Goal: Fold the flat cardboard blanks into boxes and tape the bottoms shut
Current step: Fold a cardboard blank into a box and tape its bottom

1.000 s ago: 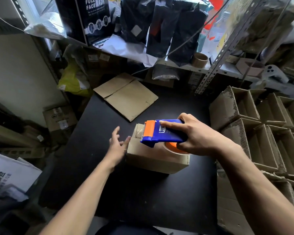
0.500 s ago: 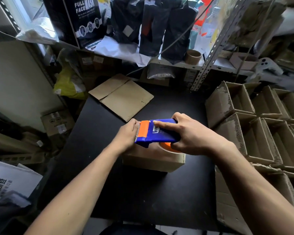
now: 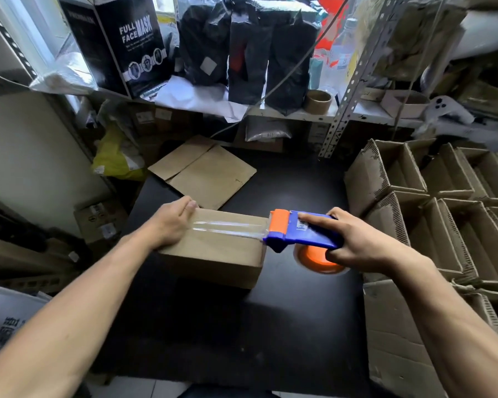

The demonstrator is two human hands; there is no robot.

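A folded brown cardboard box (image 3: 213, 254) lies bottom-up in the middle of the black table (image 3: 242, 334). A strip of clear tape (image 3: 227, 227) runs across its top face from left to right. My left hand (image 3: 171, 221) presses down on the box's left end, over the start of the tape. My right hand (image 3: 357, 242) grips a blue and orange tape dispenser (image 3: 296, 229), which sits just past the box's right edge with the tape still joined to it. The orange tape roll (image 3: 318, 259) shows under the dispenser. A flat cardboard blank (image 3: 204, 173) lies at the table's far side.
Several open folded boxes (image 3: 431, 202) are stacked along the right, close to my right arm. A larger carton (image 3: 397, 346) stands at the near right. Shelves behind hold black bags (image 3: 242, 53), a mask box (image 3: 133, 44) and an empty tape core (image 3: 318, 101). Cartons and a yellow bag (image 3: 118, 159) crowd the left floor.
My right hand has drawn the dispenser from the box's left end across to beyond its right edge, laying tape. My left hand has come onto the box's left end and holds it down.
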